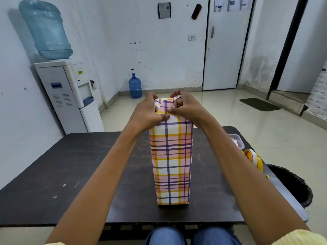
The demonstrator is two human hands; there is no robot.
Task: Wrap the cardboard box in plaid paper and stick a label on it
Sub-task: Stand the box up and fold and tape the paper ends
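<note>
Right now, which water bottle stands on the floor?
The small dark-blue bottle, standing upright; the big pale bottle sits upturned on the dispenser.

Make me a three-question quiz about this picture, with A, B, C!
1. Where is the yellow tape dispenser? A) on the floor B) at the table's right edge C) in the bin
2. How many blue water jugs are there? A) one B) two C) four
3. The plaid-wrapped box is A) lying flat B) torn open C) standing upright

Answers: 1 B, it sits beside the right arm. 2 B, one on the water cooler, one on the floor. 3 C, it stands on end, left hand and right hand holding its top paper.
</note>
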